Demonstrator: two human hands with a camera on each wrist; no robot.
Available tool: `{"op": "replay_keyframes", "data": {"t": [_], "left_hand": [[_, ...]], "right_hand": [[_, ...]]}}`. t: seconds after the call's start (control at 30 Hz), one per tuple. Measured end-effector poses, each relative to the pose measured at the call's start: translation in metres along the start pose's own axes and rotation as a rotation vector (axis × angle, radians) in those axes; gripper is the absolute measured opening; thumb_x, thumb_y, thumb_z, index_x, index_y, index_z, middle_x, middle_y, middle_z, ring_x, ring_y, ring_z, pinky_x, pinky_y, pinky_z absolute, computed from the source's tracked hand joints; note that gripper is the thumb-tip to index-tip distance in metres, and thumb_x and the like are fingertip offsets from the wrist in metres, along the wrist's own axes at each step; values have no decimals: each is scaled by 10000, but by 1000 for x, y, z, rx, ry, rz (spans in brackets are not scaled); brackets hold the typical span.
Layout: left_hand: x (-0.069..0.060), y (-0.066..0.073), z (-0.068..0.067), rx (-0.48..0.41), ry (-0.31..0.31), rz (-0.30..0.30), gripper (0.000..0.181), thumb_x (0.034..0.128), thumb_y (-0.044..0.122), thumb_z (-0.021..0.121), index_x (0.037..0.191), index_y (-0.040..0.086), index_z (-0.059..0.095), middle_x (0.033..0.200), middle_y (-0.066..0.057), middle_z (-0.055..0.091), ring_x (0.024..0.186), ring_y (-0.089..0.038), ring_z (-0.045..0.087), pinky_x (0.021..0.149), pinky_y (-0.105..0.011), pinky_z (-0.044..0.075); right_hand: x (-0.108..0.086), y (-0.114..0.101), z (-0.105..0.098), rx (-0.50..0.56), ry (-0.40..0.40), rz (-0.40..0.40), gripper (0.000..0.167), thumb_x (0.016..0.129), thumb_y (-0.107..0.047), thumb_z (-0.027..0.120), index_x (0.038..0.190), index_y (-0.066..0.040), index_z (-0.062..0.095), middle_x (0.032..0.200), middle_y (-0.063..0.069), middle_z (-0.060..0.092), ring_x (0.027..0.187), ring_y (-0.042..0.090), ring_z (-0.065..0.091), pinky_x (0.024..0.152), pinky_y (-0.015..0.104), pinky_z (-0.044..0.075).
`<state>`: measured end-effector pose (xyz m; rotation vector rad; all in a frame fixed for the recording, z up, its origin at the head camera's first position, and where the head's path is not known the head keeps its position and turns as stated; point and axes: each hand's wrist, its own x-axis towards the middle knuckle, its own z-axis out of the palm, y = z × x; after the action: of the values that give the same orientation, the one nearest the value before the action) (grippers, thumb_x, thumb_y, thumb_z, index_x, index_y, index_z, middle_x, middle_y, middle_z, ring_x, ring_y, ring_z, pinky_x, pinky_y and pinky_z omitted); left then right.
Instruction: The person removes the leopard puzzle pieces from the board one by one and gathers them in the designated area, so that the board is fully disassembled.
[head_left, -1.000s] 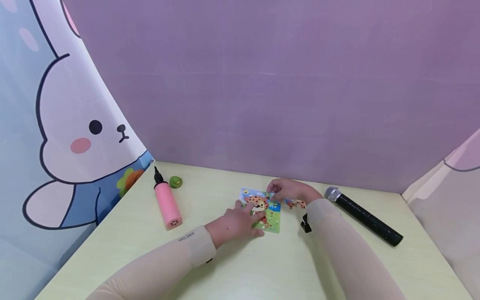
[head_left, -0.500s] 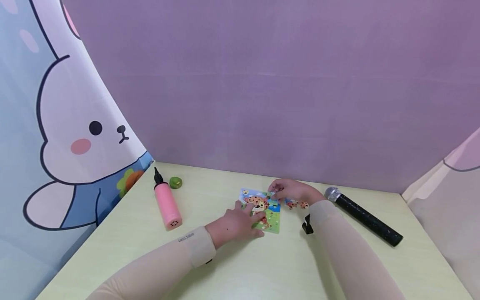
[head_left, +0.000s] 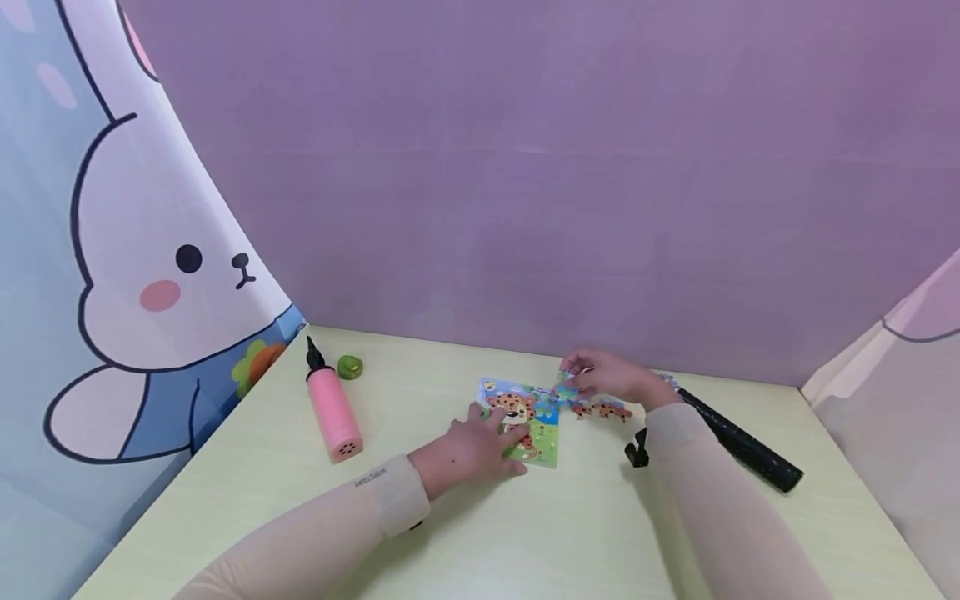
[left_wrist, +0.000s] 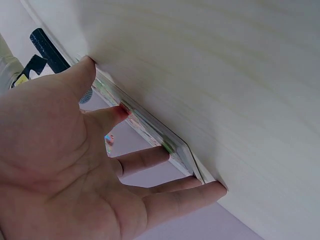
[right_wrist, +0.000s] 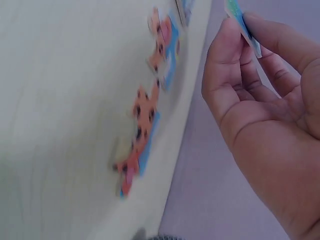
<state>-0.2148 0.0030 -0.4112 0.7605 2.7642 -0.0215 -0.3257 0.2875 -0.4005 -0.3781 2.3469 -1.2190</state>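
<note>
A leopard puzzle board (head_left: 542, 446) lies flat on the table. Spread fingers of my left hand (head_left: 480, 446) rest on its left part; the left wrist view shows the hand (left_wrist: 75, 150) with fingertips at the board's edge (left_wrist: 150, 122). My right hand (head_left: 611, 379), raised off the board's upper right corner, pinches a blue-green piece (head_left: 566, 390). The right wrist view shows that piece (right_wrist: 242, 27) between thumb and forefinger of the hand (right_wrist: 265, 100). Spotted orange pieces (head_left: 611, 410) lie on the table right of the board, also visible (right_wrist: 142, 125) from the right wrist.
A pink pump (head_left: 335, 412) with a black nozzle and a small green object (head_left: 349, 367) lie at the left. On the right is a black microphone (head_left: 750, 446), its head partly hidden by my right wrist. A purple cloth (head_left: 480, 208) hangs behind the table (head_left: 480, 550).
My right hand has moved right and slightly up from the board's upper right corner, with a piece in its fingers. More of the loose spotted pieces shows. My left hand has stayed in place.
</note>
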Motion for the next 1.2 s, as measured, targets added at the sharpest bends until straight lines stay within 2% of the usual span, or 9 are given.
{"op": "replay_keyframes", "data": {"t": [0.27, 0.5, 0.7, 0.9, 1.07, 1.2], "left_hand": [[-4, 1, -1, 11, 8, 5, 731, 1029, 712, 497, 1678, 434, 306, 1760, -58, 284, 1585, -514, 328, 1158, -670, 506], [-4, 1, -1, 10, 5, 5, 731, 1031, 709, 495, 1680, 436, 299, 1759, -64, 283, 1590, -520, 318, 1168, -674, 496], [-4, 1, 0, 6, 0, 5, 734, 1029, 716, 489, 1681, 439, 295, 1770, -64, 268, 1596, -523, 307, 1180, -679, 481], [-3, 2, -1, 14, 4, 8, 733, 1029, 715, 494, 1680, 443, 294, 1773, -62, 271, 1594, -521, 312, 1170, -678, 491], [-3, 1, -2, 7, 3, 11, 734, 1030, 711, 497, 1680, 439, 295, 1773, -63, 271, 1592, -524, 311, 1167, -684, 490], [-3, 1, -1, 11, 3, 12, 738, 1029, 714, 492, 1683, 440, 286, 1771, -63, 274, 1588, -524, 316, 1162, -687, 493]], "right_hand": [[-24, 4, -21, -1, 8, 41, 275, 1066, -131, 642, 1301, -13, 563, 1196, 139, 550, 1035, 248, 641, 978, 443, 629], [-41, 7, -35, -41, -46, 86, 247, 1057, -46, 579, 1280, 42, 517, 1109, 119, 553, 992, 255, 639, 939, 439, 637], [-50, 11, -43, -86, -85, 123, 258, 1026, -24, 605, 1256, 57, 522, 1102, 100, 547, 988, 220, 612, 901, 448, 650], [-57, 19, -52, -93, -119, 185, 274, 1004, -19, 629, 1251, 38, 526, 1090, 78, 575, 918, 198, 625, 851, 412, 635], [-65, 14, -54, -106, -141, 256, 268, 1001, -7, 637, 1240, 29, 520, 1042, 80, 593, 847, 203, 623, 818, 395, 627], [-68, 14, -54, -116, -144, 282, 256, 1014, -8, 636, 1240, 36, 524, 1038, 93, 609, 829, 207, 634, 799, 389, 630]]}}
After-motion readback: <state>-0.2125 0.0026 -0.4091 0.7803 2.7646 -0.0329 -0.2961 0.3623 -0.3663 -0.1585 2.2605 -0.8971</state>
